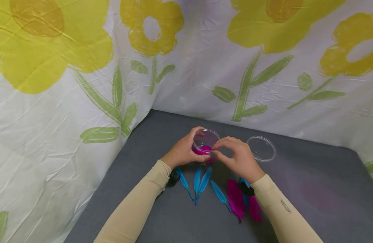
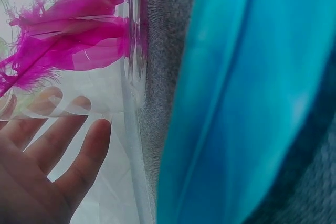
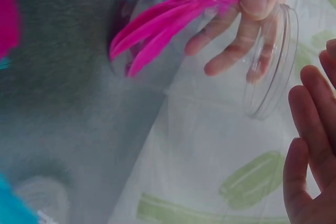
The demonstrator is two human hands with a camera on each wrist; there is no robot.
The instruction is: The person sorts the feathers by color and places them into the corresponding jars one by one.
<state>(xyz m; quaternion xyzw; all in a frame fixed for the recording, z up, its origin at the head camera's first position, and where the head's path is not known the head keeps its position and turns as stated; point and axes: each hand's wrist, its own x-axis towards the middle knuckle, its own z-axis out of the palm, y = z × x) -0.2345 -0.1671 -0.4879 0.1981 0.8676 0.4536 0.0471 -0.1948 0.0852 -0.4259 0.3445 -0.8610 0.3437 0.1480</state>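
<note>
Left grip (image 1: pixel 182 148) curls round a clear, cylindrical plastic jar (image 1: pixel 206 138), thumb nearest the viewer, fingers on the far wall; the jar stands roughly upright, mouth up, presumably steadied so the other side can work at the rim. Right grip (image 1: pixel 239 156) has thumb and forefinger nearly closed at that rim; cannot tell whether they pinch anything. Bright pink, soft-edged feathers (image 2: pixel 84 45) stand inside the jar, between the two grips. Just beyond the right grip, a flat, round, clear plastic lid (image 1: pixel 261 148) lies on the grey counter (image 1: pixel 180 222), likely set aside to leave the mouth free. Slim blue feathers (image 1: pixel 197 184) lie nearer the person than both grips. Both wrist views show the feathers' length through the wall; the head view shows mainly a pink patch, but alone gives the whole lid clearly.
</note>
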